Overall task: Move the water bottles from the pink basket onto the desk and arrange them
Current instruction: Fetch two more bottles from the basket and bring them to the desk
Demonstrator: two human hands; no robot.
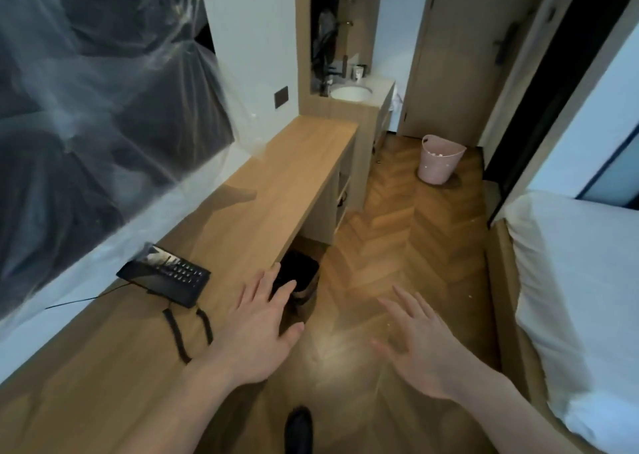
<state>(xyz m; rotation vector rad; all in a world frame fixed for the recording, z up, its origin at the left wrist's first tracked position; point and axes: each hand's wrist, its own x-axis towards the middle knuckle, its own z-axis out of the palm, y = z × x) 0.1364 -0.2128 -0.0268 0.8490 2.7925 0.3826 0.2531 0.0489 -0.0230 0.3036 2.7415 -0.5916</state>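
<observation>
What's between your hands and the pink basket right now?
Head view: only bare herringbone floor between the hands (left, right) and the pink basket.

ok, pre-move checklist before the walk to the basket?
1. Left hand free: ok, fingers straight, holding nothing.
2. Right hand free: ok, fingers spread.
3. Round pink plastic basket located: ok, upright on the herringbone wood floor by the far door.
4. Bottles inside: cannot tell, only small pale shapes show.
5. Space on long light wooden desk: ok, the black desk phone sits at the near end.
</observation>
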